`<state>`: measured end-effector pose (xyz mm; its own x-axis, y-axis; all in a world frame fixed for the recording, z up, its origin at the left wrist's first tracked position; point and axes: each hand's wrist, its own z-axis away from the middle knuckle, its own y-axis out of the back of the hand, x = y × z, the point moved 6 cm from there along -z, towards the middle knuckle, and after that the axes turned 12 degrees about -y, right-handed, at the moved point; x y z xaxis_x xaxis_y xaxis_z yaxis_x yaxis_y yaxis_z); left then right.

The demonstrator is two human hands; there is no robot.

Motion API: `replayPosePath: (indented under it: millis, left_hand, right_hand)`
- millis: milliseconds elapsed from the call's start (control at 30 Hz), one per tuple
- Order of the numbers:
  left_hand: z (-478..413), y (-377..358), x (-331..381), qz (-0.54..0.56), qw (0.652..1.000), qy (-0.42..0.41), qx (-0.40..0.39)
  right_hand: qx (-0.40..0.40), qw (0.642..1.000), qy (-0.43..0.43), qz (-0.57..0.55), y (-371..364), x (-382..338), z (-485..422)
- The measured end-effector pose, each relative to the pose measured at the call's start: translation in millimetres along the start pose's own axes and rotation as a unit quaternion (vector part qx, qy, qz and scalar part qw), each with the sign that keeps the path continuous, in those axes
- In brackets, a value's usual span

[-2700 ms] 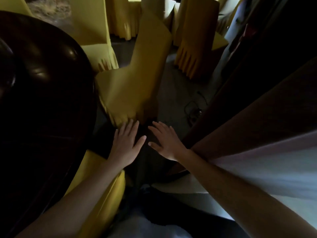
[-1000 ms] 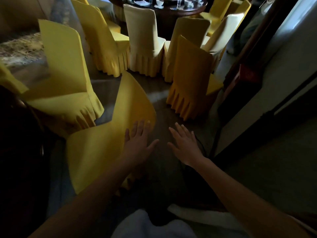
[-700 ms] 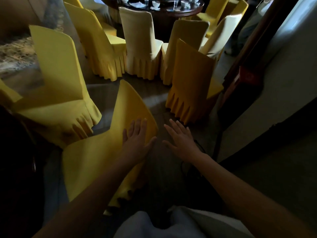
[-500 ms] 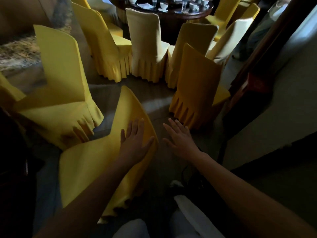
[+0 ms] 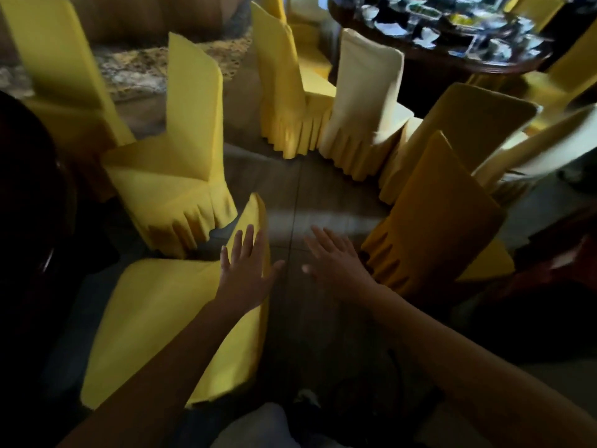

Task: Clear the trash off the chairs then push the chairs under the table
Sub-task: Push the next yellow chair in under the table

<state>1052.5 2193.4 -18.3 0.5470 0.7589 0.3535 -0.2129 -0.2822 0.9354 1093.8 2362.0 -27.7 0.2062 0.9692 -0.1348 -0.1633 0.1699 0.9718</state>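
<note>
A yellow-covered chair (image 5: 155,321) stands just below me, its seat facing the dark round table (image 5: 29,221) at the left. My left hand (image 5: 247,273) lies flat, fingers spread, over the top of that chair's backrest. My right hand (image 5: 336,260) hovers open above the wooden floor to the right of the backrest, holding nothing. A second yellow chair (image 5: 181,163) stands beyond it at the same table. I see no trash on either seat.
A darker yellow chair (image 5: 433,221) stands close on the right. Further back, several yellow and cream chairs (image 5: 365,101) ring a second round table (image 5: 452,37) set with dishes. Bare wooden floor (image 5: 310,195) lies between the chair groups. A dark wall runs along the right.
The view has swung up and left, so more of the room shows. My left hand stays on the near chair's backrest; my right hand stays open beside it.
</note>
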Motion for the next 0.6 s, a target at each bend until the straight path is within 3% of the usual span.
replayPosePath:
  millis: [233, 433, 600]
  left_hand:
    - [1.1, 2.9, -29.9, 0.019, 0.994, 0.11, -0.008]
    - [-2.6, -7.7, -70.5, 0.03, 0.983, 0.184, -0.001]
    - [-30.7, -15.1, -96.9, 0.021, 0.977, 0.209, 0.019]
  right_hand:
    - [0.004, 0.988, 0.155, -0.02, 7.3, -25.7, -54.0]
    - [-0.042, 0.96, 0.276, -0.024, 6.5, -66.3, -99.8]
    - [-0.073, 0.943, 0.325, -0.016, 14.4, -87.1, -139.8]
